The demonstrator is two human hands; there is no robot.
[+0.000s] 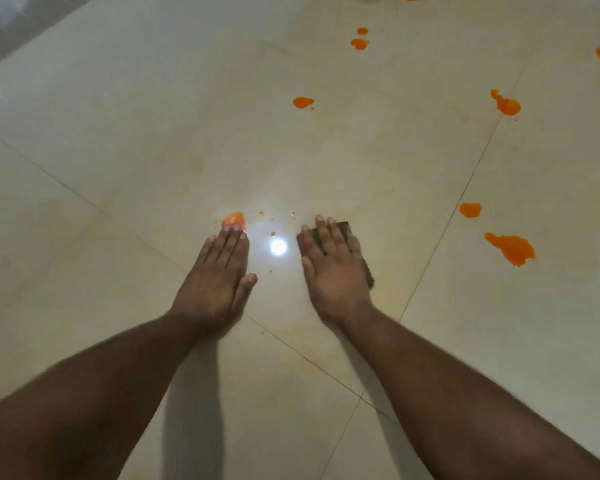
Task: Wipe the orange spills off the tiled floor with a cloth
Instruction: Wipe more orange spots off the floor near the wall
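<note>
Right hand (333, 268) presses flat, fingers straight, on the dark cloth (357, 251) on the tiled floor (153, 140), left hand (219, 275) flat too, fingertips touching an orange spill (234, 220), more spills far right.

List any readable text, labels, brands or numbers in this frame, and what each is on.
None: no text, label, brand or number shows anywhere.
The cloth under the right hand is plain and dark, with no visible tag.
The tiled floor bears only orange spills, faint smears and light glare.
The left hand lies flat on the floor, holding nothing printed.
</note>
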